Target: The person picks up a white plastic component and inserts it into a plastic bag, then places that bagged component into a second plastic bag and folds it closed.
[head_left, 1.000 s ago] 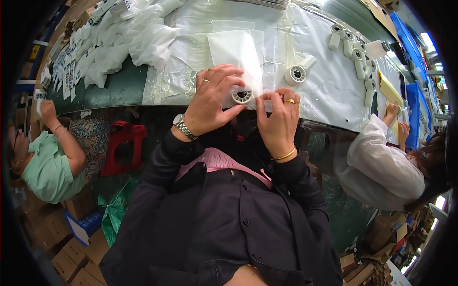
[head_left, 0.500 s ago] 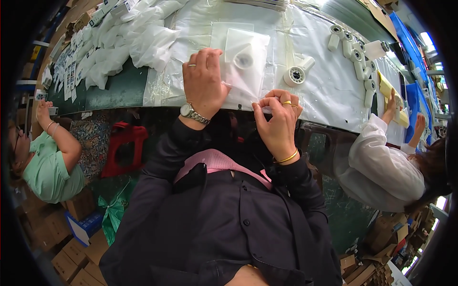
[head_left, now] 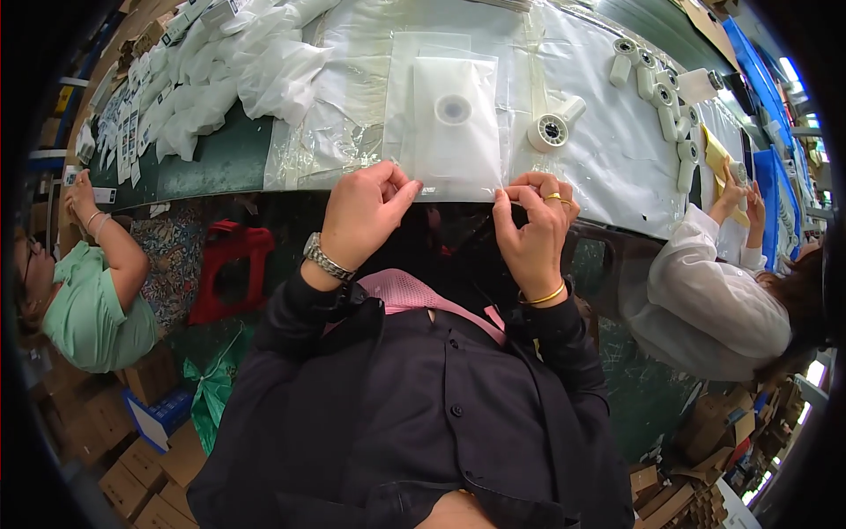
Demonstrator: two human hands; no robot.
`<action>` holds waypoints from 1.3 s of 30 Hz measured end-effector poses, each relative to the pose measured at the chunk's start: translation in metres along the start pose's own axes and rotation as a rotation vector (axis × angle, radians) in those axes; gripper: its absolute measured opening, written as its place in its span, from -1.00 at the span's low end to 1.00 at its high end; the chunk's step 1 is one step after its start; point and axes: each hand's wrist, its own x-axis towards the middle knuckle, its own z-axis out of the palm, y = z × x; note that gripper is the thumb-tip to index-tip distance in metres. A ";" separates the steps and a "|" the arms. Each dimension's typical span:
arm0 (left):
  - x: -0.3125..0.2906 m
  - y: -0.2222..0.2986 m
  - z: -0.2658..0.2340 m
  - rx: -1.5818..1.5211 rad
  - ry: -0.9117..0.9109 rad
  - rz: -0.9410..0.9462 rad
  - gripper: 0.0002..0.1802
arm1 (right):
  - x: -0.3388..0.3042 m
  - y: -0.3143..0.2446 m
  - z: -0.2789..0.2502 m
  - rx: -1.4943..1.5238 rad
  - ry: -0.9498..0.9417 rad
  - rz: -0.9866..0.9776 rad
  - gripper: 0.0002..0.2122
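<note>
A frosted plastic bag (head_left: 454, 150) lies on the sheet-covered table in front of me, its open or sealed near end not clear to tell. Inside it a white device with a round, dark-ringed head shows through blurrily. My left hand (head_left: 366, 216) pinches the bag's near left corner between thumb and fingers. At the near right corner my right hand (head_left: 535, 229) has thumb and forefinger closed on the bag's edge. Beneath the frosted bag lies more clear plastic (head_left: 398, 115). Right of it rests a bare white handheld device (head_left: 552, 130) with a round, fan-like head.
Several more white devices (head_left: 663, 97) stand in a group at the right. White bags and small boxes pile up (head_left: 264, 70) at the far left. A person in green (head_left: 97, 300) sits left; a person in white (head_left: 718, 282) handles something at right. A red stool (head_left: 231, 269) stands below the table.
My left hand has come down from the bag's left side to its near left corner. The bag now lies straighter and flatter, and my right hand has shifted slightly right.
</note>
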 end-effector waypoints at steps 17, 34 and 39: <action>-0.011 -0.022 -0.001 -0.622 -0.310 -0.282 -0.68 | 0.002 -0.008 -0.023 0.129 -0.050 -0.126 -0.94; -0.010 -0.018 -0.003 -0.699 -0.265 -0.343 -0.61 | 0.021 -0.040 0.026 0.306 -0.347 -0.343 -0.87; -0.010 -0.018 -0.005 -0.700 -0.291 -0.341 -0.59 | 0.021 -0.044 0.031 0.314 -0.355 -0.288 -0.86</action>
